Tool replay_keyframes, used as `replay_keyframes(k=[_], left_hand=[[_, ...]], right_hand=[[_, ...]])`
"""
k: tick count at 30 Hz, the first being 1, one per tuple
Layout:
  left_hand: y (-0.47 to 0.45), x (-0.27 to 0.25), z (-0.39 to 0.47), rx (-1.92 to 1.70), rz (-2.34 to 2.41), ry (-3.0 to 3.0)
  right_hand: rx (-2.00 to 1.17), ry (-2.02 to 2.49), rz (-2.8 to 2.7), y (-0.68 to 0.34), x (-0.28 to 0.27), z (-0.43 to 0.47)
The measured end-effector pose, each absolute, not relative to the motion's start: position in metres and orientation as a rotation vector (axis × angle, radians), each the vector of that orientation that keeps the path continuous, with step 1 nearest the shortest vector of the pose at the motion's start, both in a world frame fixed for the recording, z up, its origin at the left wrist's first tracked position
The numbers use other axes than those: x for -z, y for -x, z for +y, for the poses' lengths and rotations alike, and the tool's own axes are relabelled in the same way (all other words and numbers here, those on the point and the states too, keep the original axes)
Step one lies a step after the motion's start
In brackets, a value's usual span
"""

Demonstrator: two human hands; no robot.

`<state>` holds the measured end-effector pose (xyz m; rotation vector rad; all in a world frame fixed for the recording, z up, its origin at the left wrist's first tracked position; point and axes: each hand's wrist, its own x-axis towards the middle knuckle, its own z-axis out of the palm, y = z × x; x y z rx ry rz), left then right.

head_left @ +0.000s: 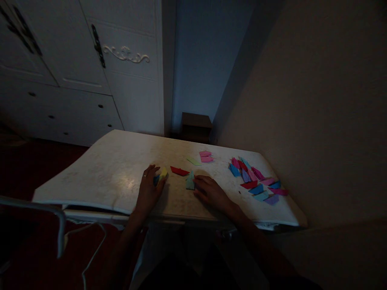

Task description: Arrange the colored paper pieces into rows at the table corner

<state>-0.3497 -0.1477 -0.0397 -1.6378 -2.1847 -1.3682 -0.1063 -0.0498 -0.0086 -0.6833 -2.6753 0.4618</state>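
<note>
My left hand [149, 186] is curled over the table with a ring on one finger. Its thumb and fingers close round a yellow folded paper boat [163, 173] and a blue one [156, 179], both partly covered by the hand. My right hand [211, 192] pinches the right edge of a pale green paper boat [190, 181] that rests on the tabletop. Between and just beyond the hands lies a red paper boat [179, 171]. Farther back are a light green folded paper [193, 161] and pink paper boats [206, 156].
Many coloured paper boats [256, 188] lie grouped at the right end of the white table [99, 169]. A wall [317, 121] borders that end. White cupboards [133, 92] and a small brown cabinet [196, 121] stand behind. A pale tube [60, 225] is at lower left.
</note>
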Motion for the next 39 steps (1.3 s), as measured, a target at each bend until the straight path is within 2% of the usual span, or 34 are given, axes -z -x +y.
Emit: replay_keyframes(k=[8,21,25,31,36,39], left_hand=[[0.347,0.032,-0.168,1.572,-2.157,1.429],[0.343,0.045,-0.176,1.33,-2.154,1.46],[0.342,0.042,-0.177,1.298,-2.124,1.512],[0.339,0.029,-0.166,1.245,-2.069,1.586],[0.312,-0.003,-0.103,1.251,-1.927,1.759],[0.285,-0.02,-0.04,1.146,-1.859,1.975]], right_hand=[[-0.581,0.74,-2.513,0.069,0.024,-0.051],[-0.688,0.981,-1.954,0.004,0.045,-0.04],[-0.583,1.02,-1.906,-0.009,0.044,-0.038],[-0.221,1.052,-1.874,-0.056,0.029,-0.021],[-0.022,1.308,-1.878,-0.105,0.035,0.023],[-0.007,1.447,-1.901,-0.123,0.051,0.047]])
